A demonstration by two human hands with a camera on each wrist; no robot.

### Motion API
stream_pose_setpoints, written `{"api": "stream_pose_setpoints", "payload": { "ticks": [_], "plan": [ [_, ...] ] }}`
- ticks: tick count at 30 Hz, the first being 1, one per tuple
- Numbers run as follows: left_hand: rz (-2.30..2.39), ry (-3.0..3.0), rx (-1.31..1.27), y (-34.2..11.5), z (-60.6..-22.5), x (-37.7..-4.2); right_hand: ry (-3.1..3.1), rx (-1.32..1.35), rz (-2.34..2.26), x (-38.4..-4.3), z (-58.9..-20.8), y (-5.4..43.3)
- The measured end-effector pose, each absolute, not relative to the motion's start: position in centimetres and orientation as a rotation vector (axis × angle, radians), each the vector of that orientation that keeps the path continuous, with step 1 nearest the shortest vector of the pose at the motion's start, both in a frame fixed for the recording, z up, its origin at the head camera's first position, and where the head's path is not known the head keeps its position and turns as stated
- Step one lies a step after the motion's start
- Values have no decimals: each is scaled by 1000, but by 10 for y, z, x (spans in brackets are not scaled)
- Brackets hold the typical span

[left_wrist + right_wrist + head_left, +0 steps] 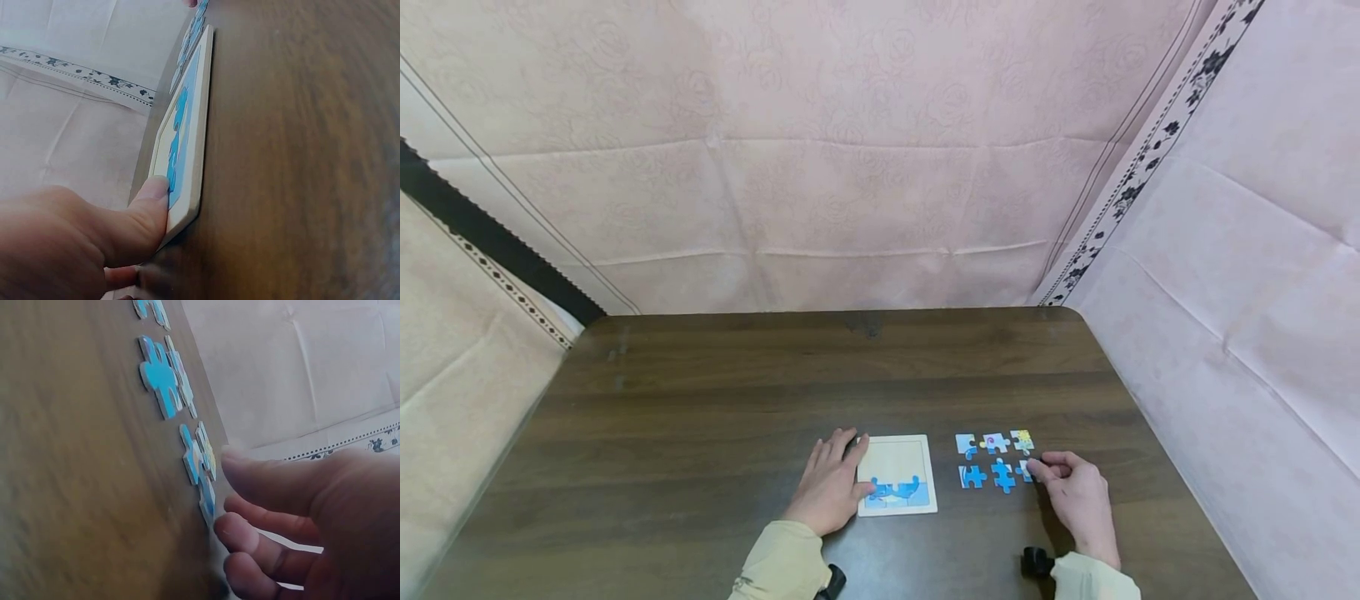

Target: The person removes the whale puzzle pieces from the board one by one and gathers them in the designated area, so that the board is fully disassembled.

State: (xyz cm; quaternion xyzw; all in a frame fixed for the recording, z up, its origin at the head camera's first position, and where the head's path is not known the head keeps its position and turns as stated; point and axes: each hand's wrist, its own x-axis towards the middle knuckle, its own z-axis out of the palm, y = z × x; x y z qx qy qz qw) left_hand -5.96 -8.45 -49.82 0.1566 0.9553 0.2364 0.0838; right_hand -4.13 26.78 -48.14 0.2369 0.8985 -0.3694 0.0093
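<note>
A square puzzle board (pixel 898 510) with a pale rim has joined blue pieces (pixel 898 493) along its near side; the upper part of its recess is bare. My left hand (pixel 831 487) lies at the board's left edge, fingers spread and thumb (pixel 153 190) resting on the rim and the corner of the blue pieces. To the right, my right hand (pixel 1078 496) hovers with bent fingers by a small blue-and-white jigsaw piece (pixel 1023 470). In the right wrist view a gap shows between its thumb (pixel 262 478) and fingers, with nothing between them.
Loose jigsaw pieces lie in two rows right of the board, among them a yellow-flowered piece (pixel 1022 441), a pink-marked piece (pixel 995 442) and a blue piece (pixel 1002 475). The dark wooden table (pixel 737 400) meets pale patterned cloth (pixel 850 200) behind and at both sides.
</note>
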Motion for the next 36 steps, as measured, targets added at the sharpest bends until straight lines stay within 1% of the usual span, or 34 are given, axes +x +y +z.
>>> {"api": "stream_pose_setpoints", "payload": {
  "ticks": [7, 12, 23, 30, 36],
  "plan": [
    [686, 2846, 494, -85, -498, -60, 2854, 694, -1133, -44, -479, 252],
    [682, 2849, 488, -85, -497, -60, 2878, 625, -1145, -48, -476, 231],
    [684, 2833, 473, -85, -498, -60, 2977, 306, -1167, -58, -471, 166],
    [667, 2831, 462, -84, -498, -61, 2964, 21, -1135, -53, -474, 125],
    [655, 2833, 468, -84, -498, -62, 2854, -200, -1150, -49, -475, 100]
  ]
}}
